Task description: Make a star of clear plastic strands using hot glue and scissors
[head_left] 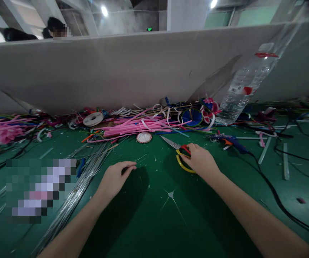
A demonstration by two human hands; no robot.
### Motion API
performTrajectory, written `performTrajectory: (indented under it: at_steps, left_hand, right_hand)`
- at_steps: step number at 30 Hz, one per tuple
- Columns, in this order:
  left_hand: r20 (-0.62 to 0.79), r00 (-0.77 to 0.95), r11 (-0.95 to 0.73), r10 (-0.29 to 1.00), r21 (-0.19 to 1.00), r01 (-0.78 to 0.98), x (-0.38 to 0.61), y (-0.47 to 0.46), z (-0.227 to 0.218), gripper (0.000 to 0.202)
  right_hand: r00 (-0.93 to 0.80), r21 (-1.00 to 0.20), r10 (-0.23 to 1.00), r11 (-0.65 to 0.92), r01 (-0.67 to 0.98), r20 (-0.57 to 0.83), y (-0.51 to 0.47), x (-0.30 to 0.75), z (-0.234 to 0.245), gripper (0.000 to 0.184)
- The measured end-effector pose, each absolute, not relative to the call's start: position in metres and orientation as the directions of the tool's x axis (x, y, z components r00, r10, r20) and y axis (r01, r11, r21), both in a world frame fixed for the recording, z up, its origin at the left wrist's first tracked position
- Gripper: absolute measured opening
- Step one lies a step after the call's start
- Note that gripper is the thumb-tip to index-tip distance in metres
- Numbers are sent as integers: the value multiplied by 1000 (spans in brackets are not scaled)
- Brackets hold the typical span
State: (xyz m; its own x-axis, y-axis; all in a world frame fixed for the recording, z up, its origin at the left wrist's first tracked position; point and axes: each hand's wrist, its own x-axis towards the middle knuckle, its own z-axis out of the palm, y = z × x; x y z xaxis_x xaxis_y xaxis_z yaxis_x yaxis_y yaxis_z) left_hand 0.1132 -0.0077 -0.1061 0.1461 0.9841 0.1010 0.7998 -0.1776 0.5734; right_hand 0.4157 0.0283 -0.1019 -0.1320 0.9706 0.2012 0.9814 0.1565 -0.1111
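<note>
My right hand (201, 160) rests on the yellow and red handles of a pair of scissors (176, 147) lying on the green table (154, 222); its fingers curl over the handles and the blades point away to the left. My left hand (116, 178) hovers just above the table with fingers loosely curled and pinched, perhaps on a thin wire I cannot make out. A bundle of silver wires (86, 177) lies just left of it.
Pink strips (135, 126), a white tape roll (93, 119), a small round dish of beads (144, 137), a blue glue gun (231, 141) with black cable, and a leaning water bottle (247, 84) crowd the back. A grey partition (117, 71) stands behind.
</note>
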Motion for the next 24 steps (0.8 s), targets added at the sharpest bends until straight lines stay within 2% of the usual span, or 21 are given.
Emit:
performTrajectory:
  at_steps: [4, 8, 11, 17, 24]
  left_hand:
    - [90, 157, -180, 983, 593, 785, 114, -8, -107, 28]
    - [83, 149, -169, 985, 609, 775, 115, -8, -107, 27]
    - [84, 143, -164, 986, 600, 783, 115, -8, -108, 27]
    - [64, 149, -157, 987, 604, 781, 115, -7, -111, 29]
    - [28, 153, -136, 988, 637, 759, 114, -7, -111, 27]
  right_hand:
    - [-189, -78, 931, 224, 971, 313, 19, 414, -94, 32]
    - [-231, -47, 914, 261, 964, 334, 11, 418, -95, 33]
    - [-232, -9, 932, 244, 970, 277, 10, 426, -102, 34]
    - [-201, -15, 975, 203, 979, 100, 20, 430, -100, 32]
    - [-169, 18, 967, 169, 985, 191, 14, 421, -78, 32]
